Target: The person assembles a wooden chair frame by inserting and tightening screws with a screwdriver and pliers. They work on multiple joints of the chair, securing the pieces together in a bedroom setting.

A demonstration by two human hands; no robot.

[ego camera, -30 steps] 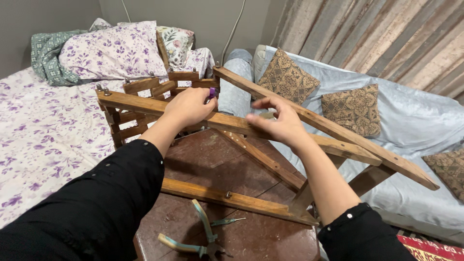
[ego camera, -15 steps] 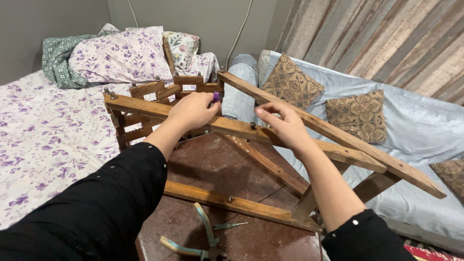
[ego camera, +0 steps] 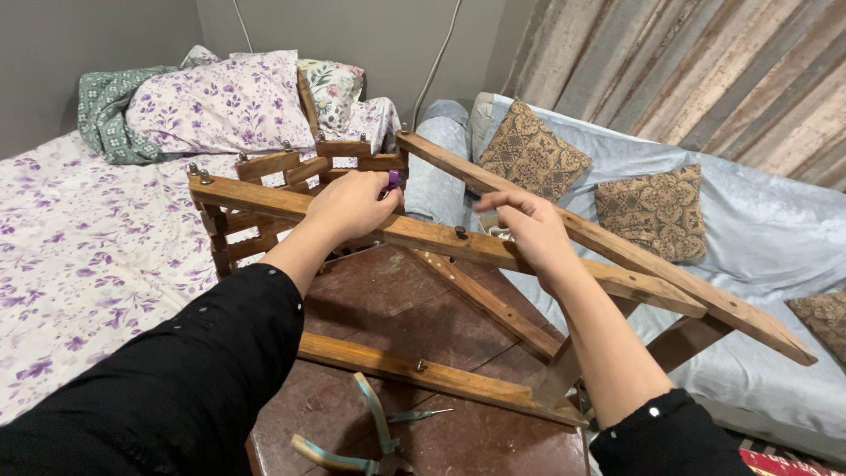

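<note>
The left hand [ego camera: 352, 204] is curled shut on the long top bar of the brown folding wooden frame [ego camera: 423, 234], with a small purple thing [ego camera: 393, 179] tucked at its fingertips. I cannot tell what the purple thing is. The right hand [ego camera: 529, 231] sits further along the same bar, fingers bent and pinching at the wood close to a dark metal bolt [ego camera: 459, 233]. Both arms wear black sleeves.

The frame stands on a dark reddish-brown wooden table [ego camera: 370, 291], right in front of the person. It is made of many flat wood bars joined with bolts, a bit like a big pair of scissors. One long bar sticks far out to the right over the sofa. The wood looks hard and stiff, so it will not bend in the hand. It also looks rather heavy and big, so two hands are best. The joints can likely swing, so fingers could get nipped where the bars cross. The best place to grab is the middle of a long bar, away from the bolts. The wood looks rough and dry, not slippery.

On the table near the person lie pliers with pale green handles [ego camera: 352, 441].

To the left is a bed with a white sheet with purple flowers [ego camera: 79, 256] and flowery pillows [ego camera: 220, 101]. To the right is a pale blue sofa [ego camera: 749, 220] with brown patterned cushions [ego camera: 533, 150], and striped curtains [ego camera: 687, 70] hang behind it
</note>
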